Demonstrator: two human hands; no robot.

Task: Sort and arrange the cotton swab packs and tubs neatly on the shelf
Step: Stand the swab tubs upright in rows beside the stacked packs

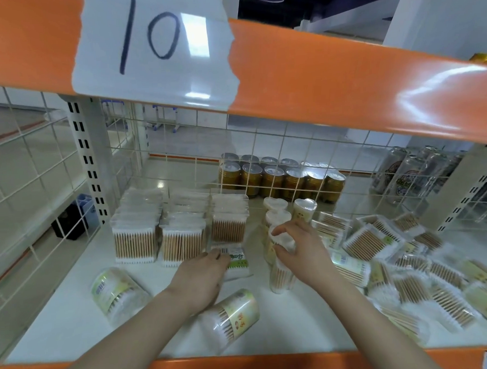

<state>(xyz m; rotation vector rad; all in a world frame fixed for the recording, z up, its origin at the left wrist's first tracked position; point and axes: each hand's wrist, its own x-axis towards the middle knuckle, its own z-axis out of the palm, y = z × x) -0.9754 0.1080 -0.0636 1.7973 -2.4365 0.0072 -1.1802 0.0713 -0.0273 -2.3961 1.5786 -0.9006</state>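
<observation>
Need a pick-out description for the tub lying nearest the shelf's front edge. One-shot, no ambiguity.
Start at the orange front rail of the lower shelf, just behind its middle. There a clear round tub of cotton swabs lies on its side, under the left hand's wrist. Unlike the other toppled tub further left, its yellow-green label shows red print.

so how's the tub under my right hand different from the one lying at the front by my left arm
The tub under the right hand stands upright; the front tub lies on its side. The right hand grips the upright tub's top, while the front tub lies free beside the left forearm. The upright one stands in a row of tubs; the other lies alone. Both are clear tubs of wooden-stick swabs.
</observation>
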